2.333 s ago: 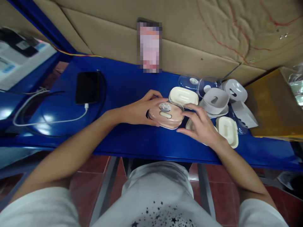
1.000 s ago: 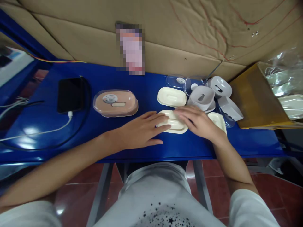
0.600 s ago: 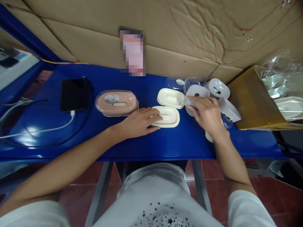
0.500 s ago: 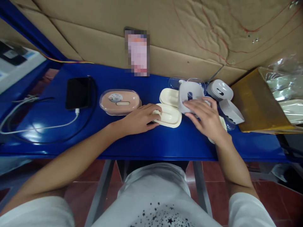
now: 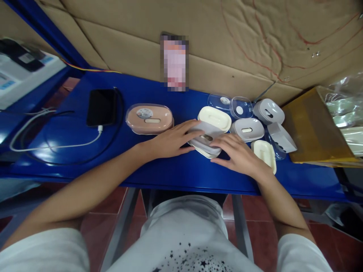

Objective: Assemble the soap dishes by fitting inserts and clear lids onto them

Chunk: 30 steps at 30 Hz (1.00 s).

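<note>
A grey insert (image 5: 206,135) lies on top of a cream tray (image 5: 208,153) on the blue table (image 5: 170,170). My left hand (image 5: 171,142) holds the stack's left end, fingers spread over the grey insert. My right hand (image 5: 241,155) presses on its right end. Just behind sits another cream tray (image 5: 214,118). A pink soap box with a clear lid (image 5: 149,119) stands apart to the left.
Right of my hands lie grey inserts (image 5: 247,129), (image 5: 269,111), (image 5: 281,136), a cream tray (image 5: 265,153) and clear lids (image 5: 230,104). A black phone (image 5: 101,107) on a white cable lies at the left. A brown box (image 5: 312,128) stands at the right, cardboard behind.
The pink box was set down at the left. My right hand fetched a grey insert from the right pile and laid it on the cream tray that my left hand steadies.
</note>
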Each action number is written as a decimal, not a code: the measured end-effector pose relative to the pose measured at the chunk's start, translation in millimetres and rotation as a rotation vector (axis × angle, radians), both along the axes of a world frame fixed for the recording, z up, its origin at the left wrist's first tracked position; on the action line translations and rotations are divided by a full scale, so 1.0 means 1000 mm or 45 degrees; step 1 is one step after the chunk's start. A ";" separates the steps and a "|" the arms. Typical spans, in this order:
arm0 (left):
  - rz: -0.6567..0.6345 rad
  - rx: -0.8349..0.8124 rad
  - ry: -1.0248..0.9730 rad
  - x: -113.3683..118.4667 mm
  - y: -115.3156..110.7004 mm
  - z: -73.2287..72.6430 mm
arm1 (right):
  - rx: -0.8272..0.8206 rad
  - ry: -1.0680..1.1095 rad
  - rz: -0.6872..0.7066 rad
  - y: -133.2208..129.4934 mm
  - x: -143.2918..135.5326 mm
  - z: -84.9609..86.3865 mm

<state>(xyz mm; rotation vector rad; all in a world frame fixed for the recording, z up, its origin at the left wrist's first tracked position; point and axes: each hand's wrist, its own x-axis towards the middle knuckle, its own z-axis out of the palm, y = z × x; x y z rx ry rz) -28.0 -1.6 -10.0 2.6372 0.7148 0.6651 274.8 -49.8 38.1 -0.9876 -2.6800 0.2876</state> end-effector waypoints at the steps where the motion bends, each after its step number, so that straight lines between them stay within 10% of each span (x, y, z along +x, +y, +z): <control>1: -0.001 0.018 0.004 0.000 0.001 -0.002 | 0.054 -0.061 -0.018 -0.002 -0.002 0.000; 16: -0.040 0.108 0.100 -0.001 0.002 -0.004 | 0.336 -0.129 0.116 -0.003 -0.011 -0.015; 24: -0.081 0.032 0.092 0.007 -0.011 0.014 | 0.348 -0.006 -0.889 0.056 0.021 -0.025; 30: 0.120 0.001 0.139 0.010 -0.013 0.014 | 0.223 0.404 -0.823 0.062 0.026 -0.024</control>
